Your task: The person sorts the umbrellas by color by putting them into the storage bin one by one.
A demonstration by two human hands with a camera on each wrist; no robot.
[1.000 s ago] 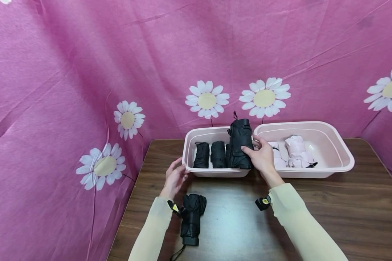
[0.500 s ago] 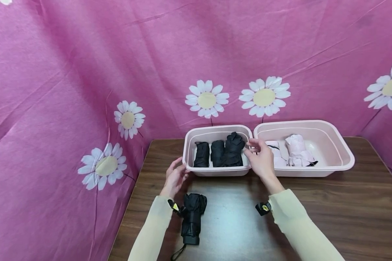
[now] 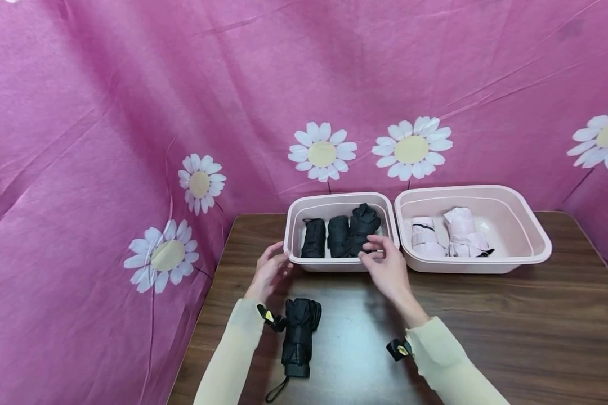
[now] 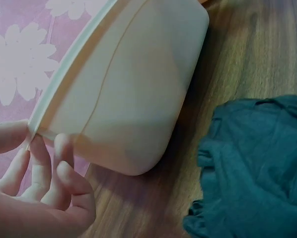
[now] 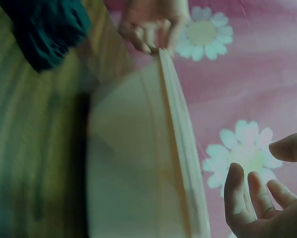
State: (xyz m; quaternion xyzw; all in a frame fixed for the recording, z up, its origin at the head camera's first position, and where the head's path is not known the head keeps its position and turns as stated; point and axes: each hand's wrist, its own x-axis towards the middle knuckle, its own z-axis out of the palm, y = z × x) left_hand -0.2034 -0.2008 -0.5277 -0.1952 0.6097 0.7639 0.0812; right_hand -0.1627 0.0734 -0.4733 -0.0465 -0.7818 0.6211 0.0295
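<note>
My left hand [image 3: 269, 271] pinches the front left corner of the rim of a pale pink plastic bin [image 3: 342, 265]; the left wrist view shows thumb and fingertips on either side of the rim. Three folded black umbrellas stand or lean side by side inside: a left one [image 3: 313, 239], a middle one [image 3: 338, 236] and a bulkier right one [image 3: 363, 228]. Relaxed and holding nothing, my right hand [image 3: 387, 270] hovers at the bin's front rim, its fingertips overlapping the right umbrella's lower end. Another folded black umbrella [image 3: 298, 337] lies on the table beside my left wrist.
Right beside the first bin stands a wider pale pink bin [image 3: 519, 230] with two folded light pink umbrellas, one banded [image 3: 425, 239] and one thicker [image 3: 463, 230]. Both bins sit near the back edge of the wooden table [image 3: 486, 326], before a pink daisy-print cloth [image 3: 263, 84].
The black umbrella that my right hand held over the left bin now rests inside it, let go. My right hand has since drawn left and toward me; the left hand stays at the rim.
</note>
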